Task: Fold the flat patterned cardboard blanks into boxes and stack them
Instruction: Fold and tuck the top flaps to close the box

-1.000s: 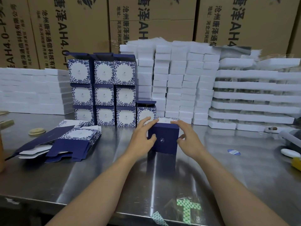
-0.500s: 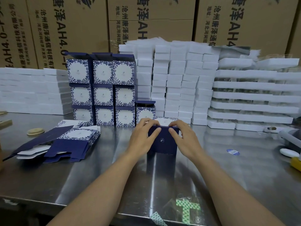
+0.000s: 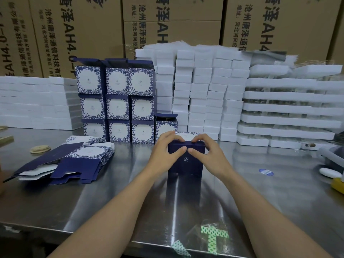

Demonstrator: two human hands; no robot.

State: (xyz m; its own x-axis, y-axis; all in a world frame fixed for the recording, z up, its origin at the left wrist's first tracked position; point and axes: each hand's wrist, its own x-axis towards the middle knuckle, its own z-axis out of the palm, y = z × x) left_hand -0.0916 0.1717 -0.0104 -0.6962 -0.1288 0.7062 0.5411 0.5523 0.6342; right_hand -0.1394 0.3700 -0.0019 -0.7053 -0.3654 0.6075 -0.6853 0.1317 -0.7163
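A dark navy cardboard box (image 3: 186, 164) stands upright on the shiny steel worktop (image 3: 93, 202), in the middle and just in front of the stacks. The left hand (image 3: 162, 152) and right hand (image 3: 211, 155) grip its upper part from either side. The fingers of both curl over the top edge, and the two thumbs press on the front face, their tips almost meeting above a small pale emblem.

Just behind and to the left, a block of finished blue-and-white floral boxes (image 3: 118, 101) stands three high and three wide. One more patterned box with its lid flap open (image 3: 165, 127) sits on the worktop at the block's right side. A fanned pile of flat patterned blanks (image 3: 80, 159) lies on the worktop to the left, well apart from the hands.

White foam blocks (image 3: 204, 90) are stacked along the back, with large brown printed cartons (image 3: 186, 21) behind them. A green-and-white tape cross (image 3: 214, 237) marks the near edge.
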